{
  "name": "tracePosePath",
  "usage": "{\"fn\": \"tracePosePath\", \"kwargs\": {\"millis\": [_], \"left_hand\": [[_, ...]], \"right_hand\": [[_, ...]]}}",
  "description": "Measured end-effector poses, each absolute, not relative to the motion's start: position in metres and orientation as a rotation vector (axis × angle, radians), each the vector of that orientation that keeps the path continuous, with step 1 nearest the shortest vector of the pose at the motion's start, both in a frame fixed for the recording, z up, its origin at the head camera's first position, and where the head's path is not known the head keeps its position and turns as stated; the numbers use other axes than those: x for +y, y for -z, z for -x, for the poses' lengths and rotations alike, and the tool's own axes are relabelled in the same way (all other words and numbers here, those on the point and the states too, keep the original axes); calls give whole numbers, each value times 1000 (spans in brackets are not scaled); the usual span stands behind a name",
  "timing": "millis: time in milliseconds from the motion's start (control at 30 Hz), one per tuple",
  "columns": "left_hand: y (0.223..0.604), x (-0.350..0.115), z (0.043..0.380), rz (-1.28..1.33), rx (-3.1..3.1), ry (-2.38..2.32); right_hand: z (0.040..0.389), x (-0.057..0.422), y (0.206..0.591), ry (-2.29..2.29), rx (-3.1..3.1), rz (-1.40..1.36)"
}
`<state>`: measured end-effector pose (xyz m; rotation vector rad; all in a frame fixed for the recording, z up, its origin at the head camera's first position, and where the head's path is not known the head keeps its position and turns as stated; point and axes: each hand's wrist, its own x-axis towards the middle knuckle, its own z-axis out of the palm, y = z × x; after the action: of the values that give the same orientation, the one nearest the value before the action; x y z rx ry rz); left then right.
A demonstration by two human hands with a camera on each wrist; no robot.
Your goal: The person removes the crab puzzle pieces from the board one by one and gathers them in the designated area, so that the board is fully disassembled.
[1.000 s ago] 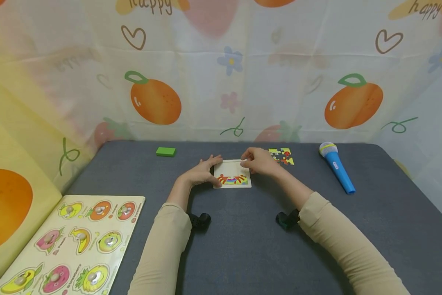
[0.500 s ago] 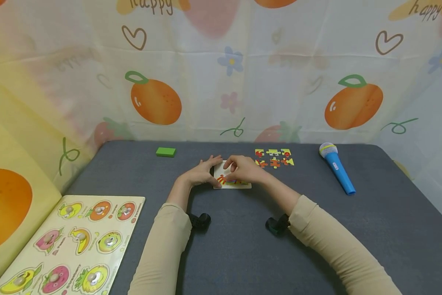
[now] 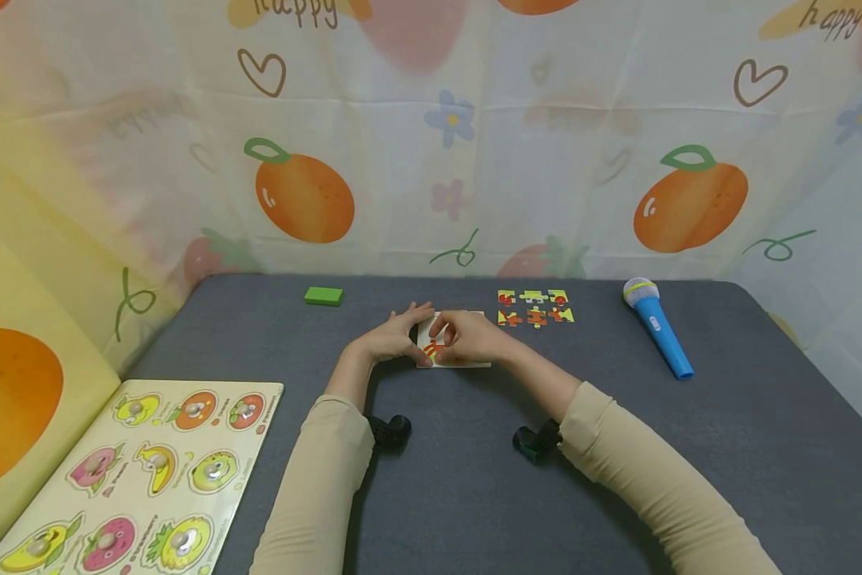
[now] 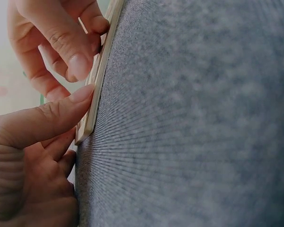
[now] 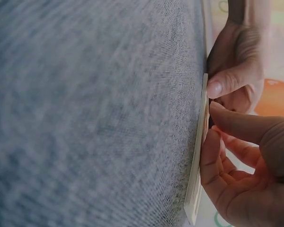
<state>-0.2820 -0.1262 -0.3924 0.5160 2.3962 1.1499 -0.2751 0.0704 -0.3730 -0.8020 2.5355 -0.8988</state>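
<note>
A small pale wooden puzzle tray (image 3: 479,316) lies at mid-table, its near part showing red, rainbow-patterned pieces. My left hand (image 3: 390,339) holds the tray's left side, the thumb (image 4: 80,96) over its near corner and the fingers along the far left. My right hand (image 3: 470,337) covers much of the tray from the right. In the right wrist view its bent fingers (image 5: 212,149) and thumb stand close to the tray's face with a gap between them, no piece visible there. Beyond the right hand lie several loose jigsaw pieces (image 3: 535,317), red and yellow, in two rows.
A green block (image 3: 323,296) lies at the back left. A blue toy microphone (image 3: 661,335) rests at the back right. At the left front is a large knobbed fruit puzzle board (image 3: 129,439). A printed cloth (image 3: 395,176) hangs behind the dark table (image 3: 459,495).
My right hand has moved left and nearer over the tray, from its far right corner to the near pieces, uncovering the loose pieces. My left hand has stayed in place.
</note>
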Motion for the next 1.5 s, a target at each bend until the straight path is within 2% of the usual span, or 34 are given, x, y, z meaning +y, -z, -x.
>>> {"fn": "tracePosePath", "kwargs": {"millis": [1500], "left_hand": [[393, -126, 282, -516, 2383, -1145]], "right_hand": [[275, 70, 374, 870, 2543, 806]]}}
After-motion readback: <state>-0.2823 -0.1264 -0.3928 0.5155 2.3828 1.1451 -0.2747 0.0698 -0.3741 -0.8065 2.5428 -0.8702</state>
